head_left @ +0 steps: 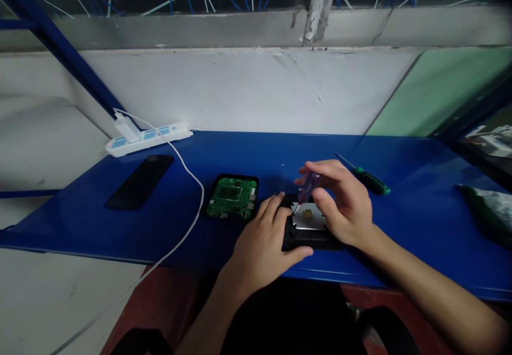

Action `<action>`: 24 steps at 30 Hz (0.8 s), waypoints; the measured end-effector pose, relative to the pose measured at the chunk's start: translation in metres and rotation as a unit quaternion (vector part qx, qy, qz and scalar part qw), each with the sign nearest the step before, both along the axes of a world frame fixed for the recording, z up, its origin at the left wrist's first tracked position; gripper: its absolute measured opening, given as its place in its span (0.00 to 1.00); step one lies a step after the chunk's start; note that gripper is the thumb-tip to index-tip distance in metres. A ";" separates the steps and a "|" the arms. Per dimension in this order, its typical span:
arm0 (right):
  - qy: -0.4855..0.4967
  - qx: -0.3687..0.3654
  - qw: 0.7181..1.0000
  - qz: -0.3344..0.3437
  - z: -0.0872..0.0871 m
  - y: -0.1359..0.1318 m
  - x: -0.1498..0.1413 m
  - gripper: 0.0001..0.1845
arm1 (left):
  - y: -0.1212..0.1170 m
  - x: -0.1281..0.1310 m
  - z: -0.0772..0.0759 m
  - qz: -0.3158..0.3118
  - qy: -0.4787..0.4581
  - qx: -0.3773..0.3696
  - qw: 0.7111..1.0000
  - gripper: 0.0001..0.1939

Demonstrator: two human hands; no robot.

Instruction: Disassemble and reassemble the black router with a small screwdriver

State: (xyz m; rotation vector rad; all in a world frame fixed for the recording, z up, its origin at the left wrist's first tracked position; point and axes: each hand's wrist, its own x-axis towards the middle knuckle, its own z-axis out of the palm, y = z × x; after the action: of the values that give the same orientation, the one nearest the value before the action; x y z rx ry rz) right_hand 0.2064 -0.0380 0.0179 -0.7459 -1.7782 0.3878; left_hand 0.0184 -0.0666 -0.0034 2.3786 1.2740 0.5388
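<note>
My right hand point(347, 206) grips a small screwdriver point(309, 185) by its purple see-through handle. The shaft slants down to the left, with its tip at the upper left corner of a silver metal plate point(300, 222). That plate lies in a black plastic case half point(308, 237) and bears a small tan pad point(307, 214). Across the case's left side, my left hand point(264, 237) holds it, thumb along the front and fingers at the back. Left of this hand, a green circuit board point(230, 194) sits in another black case half point(205, 215).
A green-and-black screwdriver point(372, 180) lies behind my right hand. At left are a black phone point(140, 182), a white power strip point(150, 137) and a trailing white cable point(192, 227). A plastic bag point(490, 211) rests at the right of the blue table point(248, 152).
</note>
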 end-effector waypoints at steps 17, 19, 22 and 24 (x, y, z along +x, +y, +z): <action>0.015 -0.004 0.999 -0.031 -0.003 0.000 -0.003 0.29 | 0.000 -0.001 -0.001 -0.002 0.013 -0.002 1.000 0.28; 0.013 0.019 0.999 -0.043 -0.004 0.002 -0.002 0.31 | 0.000 0.000 0.000 -0.002 0.010 0.000 1.000 0.28; 0.001 0.040 0.998 -0.045 -0.003 0.004 -0.001 0.29 | 0.001 0.000 0.001 -0.002 0.005 -0.002 1.000 0.29; 0.004 0.032 0.999 -0.036 -0.002 0.004 0.000 0.25 | 0.000 0.000 0.001 -0.003 0.005 -0.004 1.000 0.29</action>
State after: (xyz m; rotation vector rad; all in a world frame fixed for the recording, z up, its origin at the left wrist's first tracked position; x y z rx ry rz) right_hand 0.2068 -0.0342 0.0159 -0.7592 -1.7438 0.2848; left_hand 0.0186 -0.0662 -0.0023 2.3813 1.2714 0.5197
